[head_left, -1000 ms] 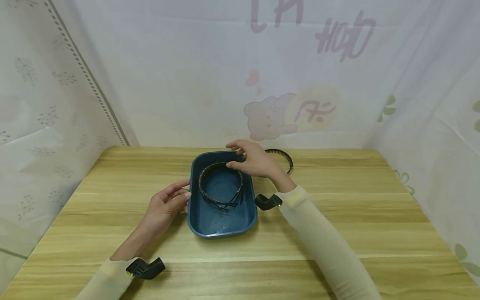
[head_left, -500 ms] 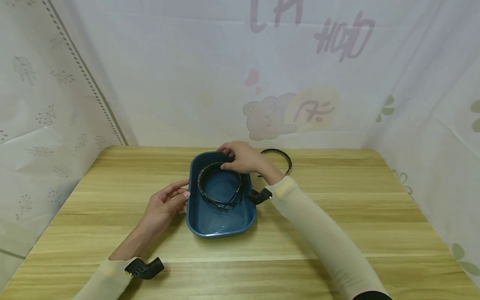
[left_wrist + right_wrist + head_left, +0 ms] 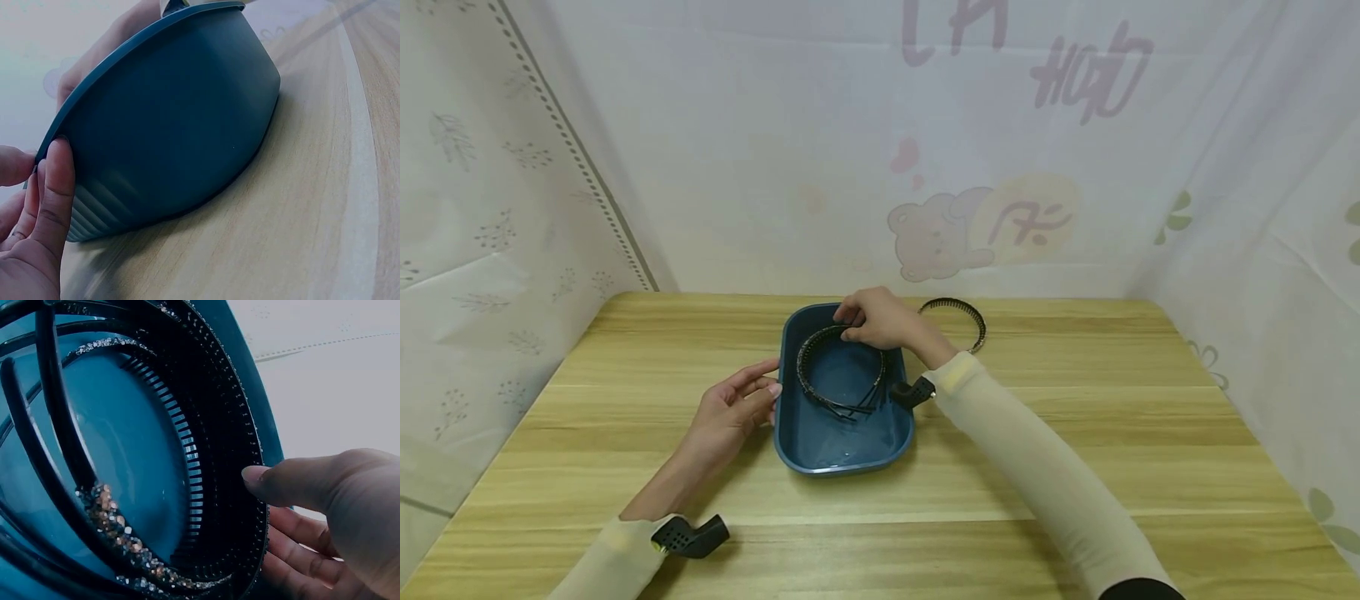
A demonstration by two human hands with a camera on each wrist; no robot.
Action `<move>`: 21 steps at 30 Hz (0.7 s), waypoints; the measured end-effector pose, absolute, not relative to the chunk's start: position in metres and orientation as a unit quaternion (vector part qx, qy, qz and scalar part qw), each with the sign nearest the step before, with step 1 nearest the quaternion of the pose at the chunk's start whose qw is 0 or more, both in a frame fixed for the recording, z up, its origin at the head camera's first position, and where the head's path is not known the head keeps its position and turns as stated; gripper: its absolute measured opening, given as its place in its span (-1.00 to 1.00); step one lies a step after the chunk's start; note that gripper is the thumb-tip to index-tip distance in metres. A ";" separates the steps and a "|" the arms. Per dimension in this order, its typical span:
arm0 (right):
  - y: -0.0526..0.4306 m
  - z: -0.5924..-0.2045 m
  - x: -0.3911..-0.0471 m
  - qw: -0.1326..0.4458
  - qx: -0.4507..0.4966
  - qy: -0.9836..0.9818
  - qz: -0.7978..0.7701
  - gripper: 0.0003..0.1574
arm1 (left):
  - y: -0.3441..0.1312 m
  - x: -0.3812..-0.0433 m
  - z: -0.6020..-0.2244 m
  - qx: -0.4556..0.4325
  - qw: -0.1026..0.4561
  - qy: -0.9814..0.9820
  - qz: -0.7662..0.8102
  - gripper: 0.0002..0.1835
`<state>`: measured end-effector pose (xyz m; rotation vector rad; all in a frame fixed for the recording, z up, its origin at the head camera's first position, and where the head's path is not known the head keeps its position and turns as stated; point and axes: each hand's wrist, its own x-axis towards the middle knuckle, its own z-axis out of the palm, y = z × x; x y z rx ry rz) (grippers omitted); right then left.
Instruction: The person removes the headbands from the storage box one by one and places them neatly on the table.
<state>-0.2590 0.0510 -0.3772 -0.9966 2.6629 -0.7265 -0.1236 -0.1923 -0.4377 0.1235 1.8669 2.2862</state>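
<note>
A stack of black toothed headbands [image 3: 802, 368], some with glitter, lies inside the blue plastic tray [image 3: 831, 450]. My left hand [image 3: 726, 414] holds the tray's left side; in the left wrist view thumb and fingers [image 3: 57, 181] pinch its rim. Over the tray's far right part is my right hand [image 3: 883, 319]. Seen from the right wrist, its thumb [image 3: 294, 478] presses the inner side of the headbands [image 3: 219, 419] while the other fingers lie round the outer side. How many bands it grips I cannot tell.
One more black toothed headband [image 3: 980, 323] lies on the wooden table [image 3: 1075, 400] just right of the tray, behind the right forearm. Printed white cloth [image 3: 760, 167] hangs behind the table and along both sides. A black wrist mount [image 3: 913, 392] overlaps the tray's right edge.
My right hand has moved left and lower into the tray, and its fingers have closed on the stacked headbands. The left hand and the tray have stayed in place.
</note>
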 end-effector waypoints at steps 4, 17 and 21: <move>0.050 -0.378 -0.259 0.096 -0.334 0.903 -0.252 -0.73 | -0.192 -0.124 -0.438 0.041 0.093 0.630 0.770 -0.43; 0.049 -0.381 -0.259 0.066 -0.324 0.912 -0.244 -0.83 | -0.192 -0.123 -0.438 0.042 0.094 0.628 0.771 -0.43; 0.050 -0.381 -0.258 0.054 -0.323 0.908 -0.260 -0.83 | -0.192 -0.123 -0.438 0.043 0.093 0.630 0.770 -0.43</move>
